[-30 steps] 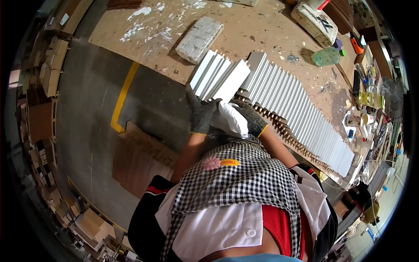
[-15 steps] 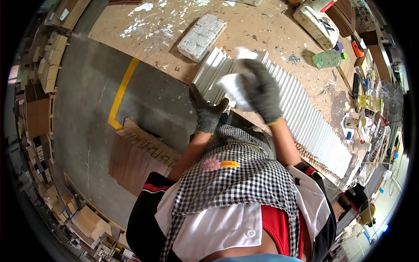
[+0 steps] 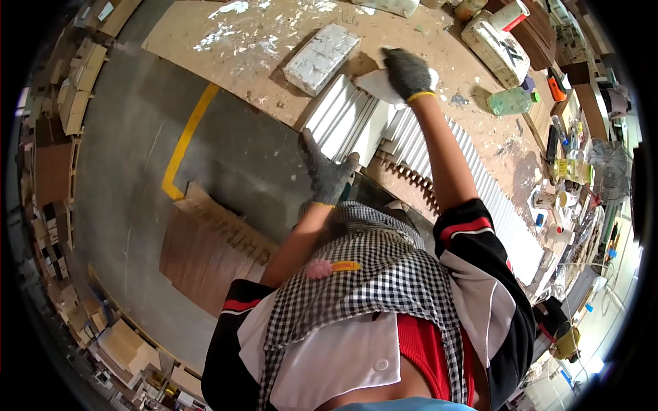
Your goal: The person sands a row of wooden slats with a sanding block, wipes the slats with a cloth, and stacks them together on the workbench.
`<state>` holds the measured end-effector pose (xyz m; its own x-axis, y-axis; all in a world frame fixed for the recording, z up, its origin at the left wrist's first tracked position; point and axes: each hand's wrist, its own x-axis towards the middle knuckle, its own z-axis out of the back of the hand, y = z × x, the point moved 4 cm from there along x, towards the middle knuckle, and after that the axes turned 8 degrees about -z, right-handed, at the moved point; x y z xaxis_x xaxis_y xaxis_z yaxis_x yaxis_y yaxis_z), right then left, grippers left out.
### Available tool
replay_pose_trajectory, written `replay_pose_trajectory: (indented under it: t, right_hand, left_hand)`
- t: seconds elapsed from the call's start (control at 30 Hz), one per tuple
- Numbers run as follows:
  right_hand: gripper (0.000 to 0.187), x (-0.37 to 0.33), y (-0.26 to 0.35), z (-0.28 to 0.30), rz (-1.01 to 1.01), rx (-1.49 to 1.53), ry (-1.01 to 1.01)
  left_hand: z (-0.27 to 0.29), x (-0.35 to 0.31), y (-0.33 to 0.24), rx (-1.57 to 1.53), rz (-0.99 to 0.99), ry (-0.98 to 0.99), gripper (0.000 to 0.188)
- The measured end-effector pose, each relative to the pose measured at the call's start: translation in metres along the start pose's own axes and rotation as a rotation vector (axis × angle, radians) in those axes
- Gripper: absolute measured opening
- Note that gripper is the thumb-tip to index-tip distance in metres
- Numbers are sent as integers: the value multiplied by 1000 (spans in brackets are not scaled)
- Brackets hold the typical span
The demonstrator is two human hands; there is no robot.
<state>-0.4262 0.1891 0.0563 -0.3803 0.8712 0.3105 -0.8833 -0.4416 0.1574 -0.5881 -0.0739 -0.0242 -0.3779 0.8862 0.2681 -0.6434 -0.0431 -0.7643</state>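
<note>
My left hand (image 3: pixel 327 171), in a dark grey glove, rests at the near end of the row of white strips (image 3: pixel 336 127). Its fingers and thumb reach round either side of the left group of strips. Farther right, my right hand (image 3: pixel 409 74), gloved the same way, is closed over a white cloth (image 3: pixel 378 83) just beyond the strips; part of the cloth is hidden beneath the hand. A wider white face shows among the strips between my hands. The row continues right past my right forearm, with brown notched edges below it.
A paint-spotted white block (image 3: pixel 322 58) sits on the stained workbench (image 3: pixel 233 75). A white jug (image 3: pixel 497 51), a green bottle (image 3: pixel 510 101) and an orange-handled tool (image 3: pixel 556 89) stand or lie to the right. On the floor at left is a stack of brown boards (image 3: pixel 205 250).
My right hand has moved up and away with the white cloth, from above the strips to their far side. Brown notched edges have come into view. My left hand has stayed nearly in place.
</note>
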Motion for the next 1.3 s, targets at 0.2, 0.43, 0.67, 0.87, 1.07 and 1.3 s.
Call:
replay_pose_trajectory:
  t: [0.2, 0.43, 0.67, 0.87, 1.07, 1.3]
  right_hand:
    - [44, -75, -82, 80, -480, -34, 302]
    - [76, -96, 1, 95, -103, -144, 379]
    - [92, -94, 82, 34, 568, -188, 233]
    - [74, -82, 107, 30, 702, -207, 615]
    - [69, -63, 111, 25, 785, -195, 504]
    - [71, 16, 115, 8, 666, 11, 291]
  left_hand:
    - [10, -8, -4, -61, -105, -82, 131]
    - [10, -9, -3, -111, -165, -54, 129]
    - [1, -25, -15, 73, -271, 148, 131]
    - [-7, -26, 4, -59, -252, 43, 128]
    - [-1, 3, -2, -7, -314, 34, 115]
    - [28, 44, 4, -29, -371, 195, 114]
